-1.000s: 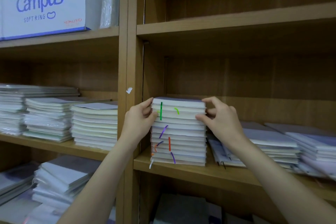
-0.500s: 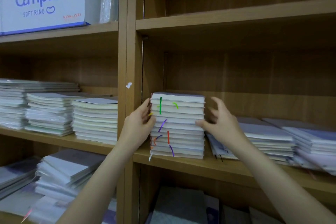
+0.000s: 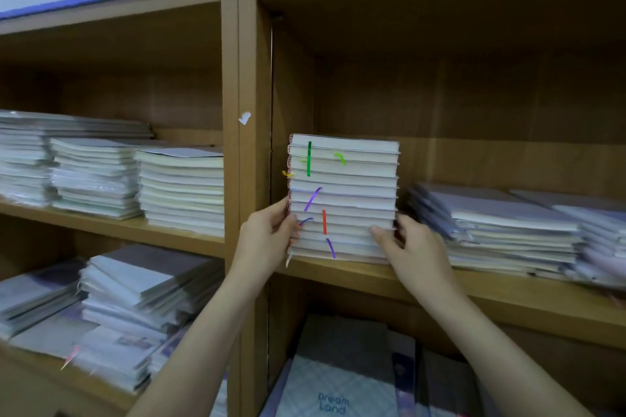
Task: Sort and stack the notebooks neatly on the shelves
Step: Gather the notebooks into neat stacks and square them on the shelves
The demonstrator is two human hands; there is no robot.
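On mid shelf [image 3: 440, 284], notebook stack [image 3: 342, 196] btwn both hands, L fingers [image 3: 283, 213] & R fingers [image 3: 381, 235] gripping lower sides

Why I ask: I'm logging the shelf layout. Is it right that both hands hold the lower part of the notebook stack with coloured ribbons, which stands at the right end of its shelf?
Not quite. The head view shows the left hand and the right hand on the lower part of the ribboned notebook stack, but it stands at the left end of its shelf, against the upright divider. Lower stacks lie to its right.

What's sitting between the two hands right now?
In the head view, the ribbon-marked notebook stack stands between left hand and right hand, which hold its lower sides.
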